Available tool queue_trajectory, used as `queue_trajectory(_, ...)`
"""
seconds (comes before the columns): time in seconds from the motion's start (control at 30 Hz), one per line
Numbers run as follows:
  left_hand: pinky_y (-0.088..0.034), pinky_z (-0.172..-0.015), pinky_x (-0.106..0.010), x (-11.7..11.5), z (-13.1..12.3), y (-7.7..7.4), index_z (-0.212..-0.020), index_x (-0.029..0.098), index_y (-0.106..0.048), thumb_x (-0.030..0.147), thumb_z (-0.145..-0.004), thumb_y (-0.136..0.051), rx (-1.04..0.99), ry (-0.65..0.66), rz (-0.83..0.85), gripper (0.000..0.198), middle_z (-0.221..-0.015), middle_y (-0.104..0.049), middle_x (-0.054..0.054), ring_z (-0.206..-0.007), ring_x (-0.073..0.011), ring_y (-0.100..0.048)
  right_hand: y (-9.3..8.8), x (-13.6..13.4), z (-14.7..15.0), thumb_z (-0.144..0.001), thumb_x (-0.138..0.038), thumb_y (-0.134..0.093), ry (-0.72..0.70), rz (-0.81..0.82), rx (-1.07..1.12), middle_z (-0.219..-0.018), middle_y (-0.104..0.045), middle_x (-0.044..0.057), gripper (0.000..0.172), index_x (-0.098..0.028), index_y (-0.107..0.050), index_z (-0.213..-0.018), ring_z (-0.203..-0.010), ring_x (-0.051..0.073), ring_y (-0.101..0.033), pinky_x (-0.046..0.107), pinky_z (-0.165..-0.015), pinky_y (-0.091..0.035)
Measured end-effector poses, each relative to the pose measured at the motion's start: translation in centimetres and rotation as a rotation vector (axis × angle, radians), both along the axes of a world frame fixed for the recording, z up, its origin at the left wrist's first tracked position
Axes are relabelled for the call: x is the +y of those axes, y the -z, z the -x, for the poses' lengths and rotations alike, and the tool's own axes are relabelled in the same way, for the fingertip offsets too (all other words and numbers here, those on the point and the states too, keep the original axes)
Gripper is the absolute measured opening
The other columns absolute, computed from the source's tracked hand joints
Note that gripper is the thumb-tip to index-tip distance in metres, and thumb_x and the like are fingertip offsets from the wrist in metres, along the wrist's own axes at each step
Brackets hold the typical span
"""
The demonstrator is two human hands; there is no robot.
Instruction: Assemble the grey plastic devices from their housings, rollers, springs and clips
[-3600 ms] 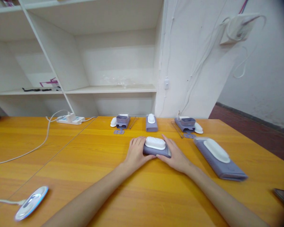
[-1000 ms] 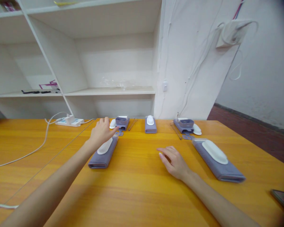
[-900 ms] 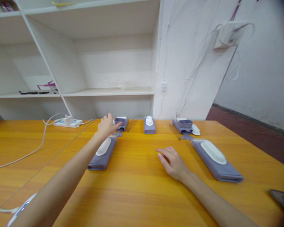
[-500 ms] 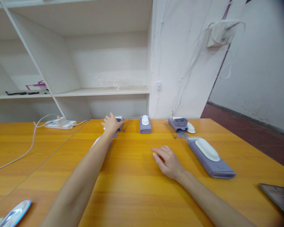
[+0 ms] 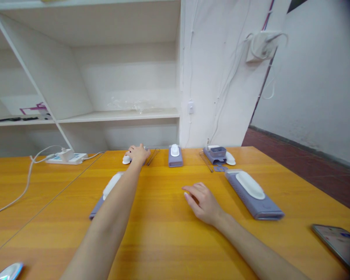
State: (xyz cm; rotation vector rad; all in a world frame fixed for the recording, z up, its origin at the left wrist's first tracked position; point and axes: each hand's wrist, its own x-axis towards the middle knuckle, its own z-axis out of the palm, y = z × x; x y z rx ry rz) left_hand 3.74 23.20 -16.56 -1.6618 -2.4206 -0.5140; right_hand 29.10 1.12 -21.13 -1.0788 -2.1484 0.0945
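My left hand [image 5: 137, 153] is stretched out to the back left of the table, its fingers spread over a grey-purple part that it mostly hides. A white oval piece [image 5: 126, 159] lies just left of that hand, and a thin spring [image 5: 153, 156] lies to its right. Over the middle of the table, my right hand [image 5: 202, 202] holds nothing, with loosely bent fingers apart. Right of it lies a grey-purple flat case with a white oval top [image 5: 251, 186]. A similar case [image 5: 97, 207] is partly covered by my left forearm.
At the back stand a small grey-purple case [image 5: 175, 159] and an opened set of parts [image 5: 217, 155] with a spring [image 5: 206, 161]. A phone [image 5: 336, 243] lies at the right. A power strip [image 5: 67, 157] with cables is at the left, before white shelves [image 5: 119, 115].
My left hand has come lower over the part at the back left, covering more of it. The view has shifted slightly, and the left case shows more. My right hand keeps its pose.
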Motion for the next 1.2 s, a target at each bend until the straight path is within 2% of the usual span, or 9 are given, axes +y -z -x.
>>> queue_trajectory(0.17, -0.032, -0.082, -0.055, -0.7, 0.0, 0.8, -0.12, 0.026, -0.05, 0.056, -0.078, -0.041, 0.039, 0.021, -0.041, 0.052, -0.12, -0.049, -0.021, -0.113, -0.0391, -0.04, 0.1, 0.1, 0.0, -0.091, -0.027, -0.043, -0.006, -0.012, -0.003, -0.077, -0.065, 0.007, 0.025, -0.016, -0.062, -0.102, -0.075, 0.018, -0.056, 0.034, -0.074, -0.037)
queue_trajectory(0.4, -0.034, -0.08, -0.048, -1.5, 0.2, 0.7, -0.12, 0.026, -0.05, 0.051, -0.082, -0.04, 0.065, 0.03, -0.093, 0.047, -0.112, -0.051, -0.02, -0.108, -0.0364, -0.043, -0.1, 0.1, 0.0, -0.091, -0.026, -0.042, -0.011, -0.009, -0.003, -0.079, -0.065, 0.007, 0.024, -0.016, -0.063, -0.1, -0.075, 0.018, -0.056, 0.034, -0.073, -0.037)
queue_trajectory(0.53, -0.035, -0.081, -0.046, -2.7, 0.4, -0.1, -0.121, 0.026, -0.05, 0.051, -0.083, -0.039, 0.084, 0.053, -0.116, 0.046, -0.11, -0.051, -0.019, -0.107, -0.0354, -0.044, 0.1, 0.1, 0.0, -0.091, -0.026, -0.042, -0.016, -0.014, 0.001, -0.079, -0.066, 0.007, 0.024, -0.016, -0.063, -0.1, -0.075, 0.018, -0.056, 0.034, -0.074, -0.037)
queue_trajectory(0.63, -0.037, -0.08, -0.044, -4.3, -0.3, -1.4, -0.124, 0.027, -0.047, 0.052, -0.085, -0.038, 0.105, 0.156, -0.133, 0.048, -0.109, -0.051, -0.018, -0.106, -0.0349, -0.044, 0.2, 0.1, 0.0, -0.091, -0.026, -0.042, -0.018, -0.011, 0.004, -0.078, -0.065, 0.007, 0.025, -0.016, -0.062, -0.102, -0.075, 0.019, -0.056, 0.035, -0.074, -0.038)
queue_trajectory(0.77, -0.038, -0.081, -0.042, -9.0, -2.5, -2.4, -0.126, 0.027, -0.045, 0.052, -0.085, -0.04, 0.101, 0.416, -0.111, 0.048, -0.103, -0.054, -0.014, -0.102, -0.0316, -0.047, 0.2, 0.1, 0.0, -0.091, -0.025, -0.042, -0.002, -0.024, 0.044, -0.083, -0.066, 0.007, 0.024, -0.017, -0.062, -0.102, -0.077, 0.019, -0.057, 0.035, -0.075, -0.039)
queue_trajectory(0.93, -0.038, -0.086, -0.039, -18.4, -5.4, -1.6, -0.124, 0.029, -0.045, 0.047, -0.085, -0.044, 0.07, 0.885, -0.095, 0.043, -0.116, -0.049, -0.01, -0.104, -0.0263, -0.046, 0.1, 0.3, -0.5, -0.092, -0.029, -0.039, 0.087, 0.007, 0.267, -0.079, -0.065, 0.006, 0.028, -0.017, -0.061, -0.105, -0.078, 0.02, -0.059, 0.035, -0.076, -0.041)
queue_trajectory(1.03, -0.039, -0.087, -0.039, -22.9, -6.3, -1.0, -0.124, 0.029, -0.044, 0.045, -0.084, -0.047, 0.032, 1.091, 0.005, 0.043, -0.119, -0.047, -0.009, -0.104, -0.0253, -0.046, 0.3, 0.7, -0.9, -0.094, -0.035, -0.033, 0.149, 0.082, 0.507, -0.068, -0.063, 0.004, 0.036, -0.019, -0.064, -0.085, -0.082, 0.02, -0.061, 0.033, -0.08, -0.041)
queue_trajectory(1.13, -0.04, -0.087, -0.039, -25.3, -6.8, -0.4, -0.123, 0.03, -0.044, 0.044, -0.083, -0.05, -0.002, 1.229, 0.1, 0.043, -0.118, -0.048, -0.008, -0.104, -0.025, -0.046, 0.5, 1.5, -1.3, -0.094, -0.043, -0.029, 0.212, 0.119, 0.728, -0.064, -0.063, 0.005, 0.05, -0.02, -0.059, -0.061, -0.093, 0.022, -0.06, 0.034, -0.088, -0.039)
queue_trajectory(1.2, -0.04, -0.088, -0.04, -26.0, -7.0, 0.1, -0.124, 0.031, -0.043, 0.044, -0.082, -0.05, -0.01, 1.27, 0.126, 0.044, -0.119, -0.048, -0.009, -0.105, -0.0257, -0.047, 0.6, 1.9, -1.5, -0.092, -0.049, -0.029, 0.26, 0.156, 0.824, -0.061, -0.063, 0.005, 0.054, -0.02, -0.06, -0.059, -0.091, 0.023, -0.061, 0.034, -0.087, -0.041)
